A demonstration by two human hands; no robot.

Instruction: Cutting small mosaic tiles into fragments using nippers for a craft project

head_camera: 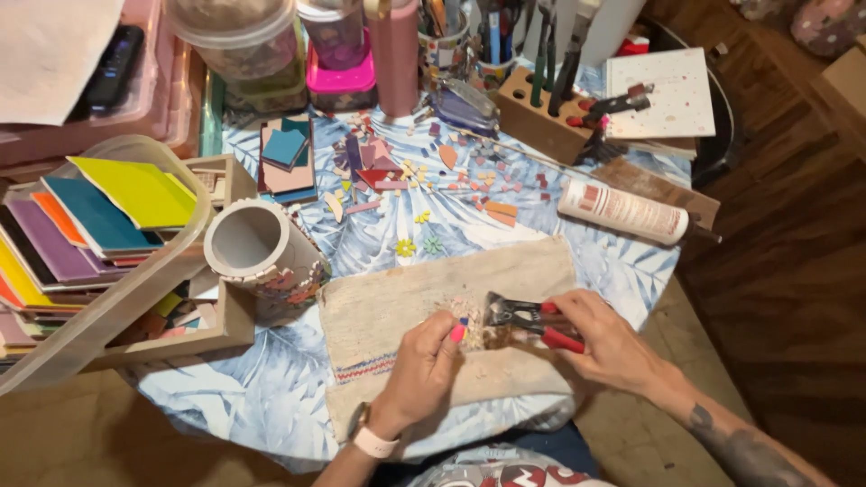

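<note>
Tile nippers (528, 323) lay on the beige cloth (406, 298) near the table's front edge, red handles pointing right, clamped in your right hand (603, 341); your left hand (426, 361), just left of the jaws, pinched a small tile chip.

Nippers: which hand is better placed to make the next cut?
Right. The right hand already grips the red-handled nippers, their head pointing at the left hand, which pinches a small tile piece over the cloth, likely just feeding it.
</note>
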